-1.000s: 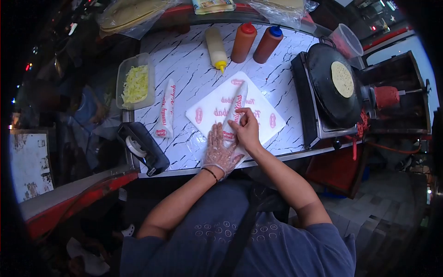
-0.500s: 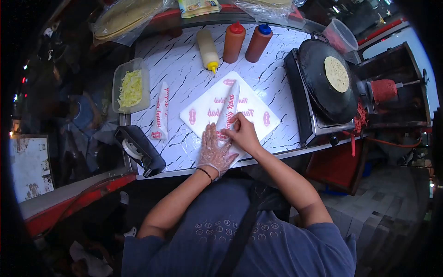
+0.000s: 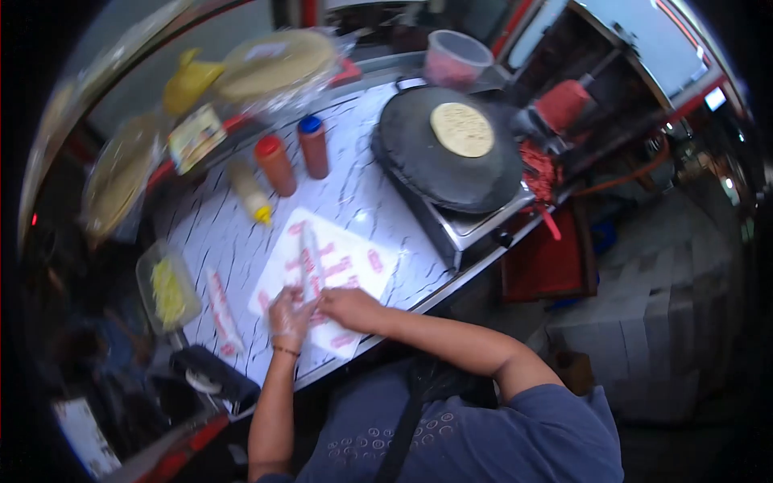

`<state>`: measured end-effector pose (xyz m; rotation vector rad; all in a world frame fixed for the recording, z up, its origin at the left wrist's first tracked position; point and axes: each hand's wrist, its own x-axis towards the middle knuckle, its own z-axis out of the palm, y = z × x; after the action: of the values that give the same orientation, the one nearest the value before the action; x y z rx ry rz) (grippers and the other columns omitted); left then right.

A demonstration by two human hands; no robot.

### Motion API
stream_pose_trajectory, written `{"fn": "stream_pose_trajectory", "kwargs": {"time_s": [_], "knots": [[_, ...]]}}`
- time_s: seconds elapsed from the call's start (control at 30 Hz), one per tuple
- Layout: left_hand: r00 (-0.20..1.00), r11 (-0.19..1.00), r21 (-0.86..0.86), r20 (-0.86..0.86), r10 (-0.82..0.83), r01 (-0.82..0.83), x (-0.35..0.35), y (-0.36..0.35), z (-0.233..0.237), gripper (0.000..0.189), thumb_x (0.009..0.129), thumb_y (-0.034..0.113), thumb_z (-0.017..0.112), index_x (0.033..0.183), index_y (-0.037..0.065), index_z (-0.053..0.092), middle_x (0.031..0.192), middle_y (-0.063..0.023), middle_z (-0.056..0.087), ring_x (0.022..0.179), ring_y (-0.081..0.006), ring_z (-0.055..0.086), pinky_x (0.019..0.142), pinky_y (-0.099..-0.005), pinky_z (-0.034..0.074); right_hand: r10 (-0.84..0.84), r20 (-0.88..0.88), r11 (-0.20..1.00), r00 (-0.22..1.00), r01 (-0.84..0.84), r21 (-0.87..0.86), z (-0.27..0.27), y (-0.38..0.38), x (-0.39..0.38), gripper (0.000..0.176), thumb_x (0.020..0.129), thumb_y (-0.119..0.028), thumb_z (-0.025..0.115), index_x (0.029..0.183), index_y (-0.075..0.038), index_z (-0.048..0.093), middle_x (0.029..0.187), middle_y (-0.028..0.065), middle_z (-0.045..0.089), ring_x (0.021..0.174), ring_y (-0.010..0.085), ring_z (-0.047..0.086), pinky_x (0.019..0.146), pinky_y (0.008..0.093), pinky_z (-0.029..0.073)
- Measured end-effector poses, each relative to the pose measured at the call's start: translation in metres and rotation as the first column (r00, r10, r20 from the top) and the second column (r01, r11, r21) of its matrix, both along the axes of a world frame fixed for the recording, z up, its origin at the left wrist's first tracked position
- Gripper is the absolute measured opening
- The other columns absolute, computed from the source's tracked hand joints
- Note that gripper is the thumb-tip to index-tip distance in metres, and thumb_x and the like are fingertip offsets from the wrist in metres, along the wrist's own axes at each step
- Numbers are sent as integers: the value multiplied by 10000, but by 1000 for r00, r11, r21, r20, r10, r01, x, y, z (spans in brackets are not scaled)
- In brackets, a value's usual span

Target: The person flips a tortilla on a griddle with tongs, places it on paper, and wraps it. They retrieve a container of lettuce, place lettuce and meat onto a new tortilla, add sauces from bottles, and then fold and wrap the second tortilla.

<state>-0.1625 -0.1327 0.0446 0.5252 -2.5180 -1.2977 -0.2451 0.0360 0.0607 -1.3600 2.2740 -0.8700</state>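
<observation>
Both hands meet at the near end of the wrapped roll [image 3: 310, 259], which lies lengthwise on the printed paper sheet [image 3: 358, 266] near the front edge of the counter [image 3: 354, 193], its far tip pointing away from the person. The L hand [image 3: 287, 315], in a clear plastic glove, sits against the roll's left side w/ fingers loosely curled. The frame is smeared, so I can't tell if it really grips or only steadies. The R hand [image 3: 348, 306] is bare, fingers drawn narrow and close together on the paper at that same end, prob. pinching the wrap so it doesn't spring open (the sheet under it looks like it's there to keep the roll off the bare top). Both forearms angle inward from the body, the R elbow bent and swung out wide, the L wrist coming straight up from below. A second wrapped roll [image 3: 222, 310] lies just left of the sheet, clear of the hands, w/ a tub of shredded greens [image 3: 167, 291] beyond it and a tape dispenser [image 3: 211, 375] at the near left corner. Squeeze bottles [image 3: 276, 165] stand at the back, within arm's reach. The griddle [image 3: 419, 173] w/ a flatbread [image 3: 461, 129] sits off to the right, well apart from the paper.
</observation>
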Motion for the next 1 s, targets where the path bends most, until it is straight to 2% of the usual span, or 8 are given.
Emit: {"fn": "stream_pose_trajectory", "kwargs": {"time_s": [0.17,0.3,0.37,0.4,0.53,0.83,0.97,1.0], "knots": [[979,999,-28,205,23,-18,-3,1,10,493,684,209,867,1065,3,632,930,-135,666,768,-213,675,671,-335,552,311,-579,887,753,-449,-108,18,25,-2,223,921,-258,560,1010,-56,588,890,95,539,754,249,599,624,357,502],[933,890,394,348,88,-231,-24,9,36,690,683,243,839,1250,-15,543,1065,-206,621,842,-312,666,779,-400,553,69,-584,877,809,-328,-350,87,84,-17,149,833,-172,672,918,-60,624,795,72,551,659,224,577,519,352,466],[978,998,-22,201,62,-58,-46,12,16,739,677,248,825,1287,-17,501,1109,-227,598,902,-347,649,824,-424,540,-242,-659,832,712,-197,-519,132,138,-62,112,739,-90,743,801,-74,652,703,67,569,576,222,557,471,348,448],[996,892,-450,82,-15,50,-54,16,10,789,672,253,812,1324,-19,460,1152,-248,575,961,-381,631,870,-447,527,-367,-704,872,608,-38,-488,125,176,-102,89,744,-77,726,797,-82,655,716,75,576,601,238,566,498,356,465],[968,912,-404,250,31,76,-77,-10,-12,835,615,264,805,1320,-20,458,1146,-249,597,1050,-424,585,949,-436,490,-654,-630,702,419,646,-299,168,318,-246,339,765,-150,687,1083,-53,620,1027,146,588,1005,343,540,844,445,482],[458,813,-569,694,555,-124,-27,-159,22,803,620,326,821,1284,-10,519,1233,-219,618,1137,-351,608,962,-413,494,-320,-587,781,743,558,281,151,366,-361,408,778,-217,696,1149,-64,619,1183,151,621,1165,352,536,968,562,387],[850,572,-773,85,520,-273,-27,-99,2,626,748,284,777,1278,25,565,1166,-198,626,1083,-357,591,1004,-430,440,-461,-529,819,712,571,55,177,392,-353,352,822,-129,641,1164,-59,594,1142,177,579,969,399,618,850,497,495],[907,749,-583,46,418,-315,-33,-70,-4,593,764,277,762,1274,39,577,1176,-191,618,1098,-356,575,1019,-425,427,-441,-607,839,661,544,-18,190,405,-349,381,833,-127,651,1204,-81,576,1109,164,556,918,406,621,767,463,525]]}}
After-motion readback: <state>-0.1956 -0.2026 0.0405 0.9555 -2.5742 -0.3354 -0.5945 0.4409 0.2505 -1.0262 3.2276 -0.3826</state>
